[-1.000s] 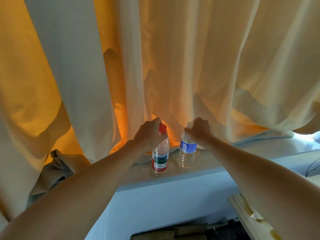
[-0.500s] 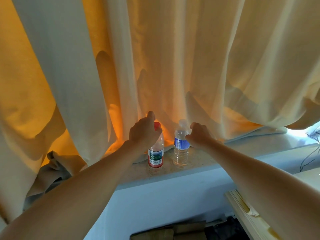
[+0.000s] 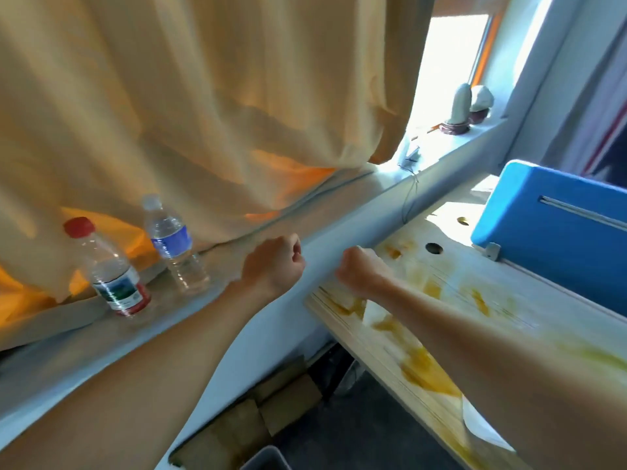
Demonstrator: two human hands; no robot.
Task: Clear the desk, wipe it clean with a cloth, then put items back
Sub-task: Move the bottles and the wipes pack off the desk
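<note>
At 3 o'clock from your left hand (image 3: 273,262) lies the stained desk (image 3: 451,290), long axis running 10 to 4. Your right hand (image 3: 361,271) is nearer, over its corner. Both hands curled, empty, apart.

Two arms in view, bare from wrist to the near frame edge. Left hand (image 3: 274,262) and right hand (image 3: 361,273) bare too, knuckles showing. Left forearm (image 3: 190,337) long and slim. Right forearm (image 3: 475,330) motion-blurred toward the near right corner.
</note>
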